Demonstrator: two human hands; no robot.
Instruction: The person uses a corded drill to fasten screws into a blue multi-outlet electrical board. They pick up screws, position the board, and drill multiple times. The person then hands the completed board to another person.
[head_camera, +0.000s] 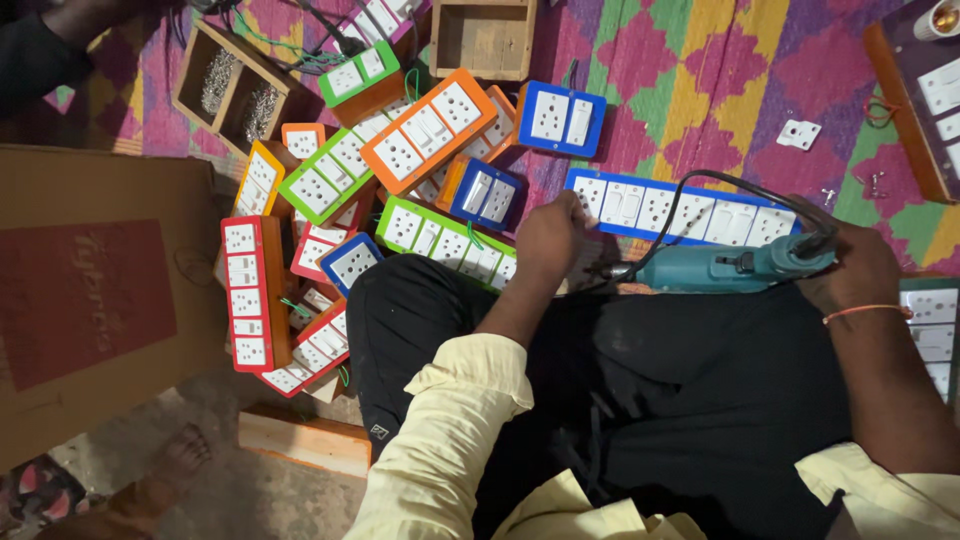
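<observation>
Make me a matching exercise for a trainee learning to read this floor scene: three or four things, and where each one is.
Things:
1. teal electric screwdriver
2. long blue switchboard
3. red switchboard
4. wooden box of screws

Places:
A. top left, on the mat
B. in the right hand
C. under the left hand
D. left edge of the pile, beside the cardboard

Pairs: 1-B, 2-C, 3-D, 4-A

Floor workshop, electrical assembly: heaped switchboards (330, 180), wooden screw box (235, 90), power drill (720, 265), cardboard carton (95, 300), patterned mat (720, 90).
</observation>
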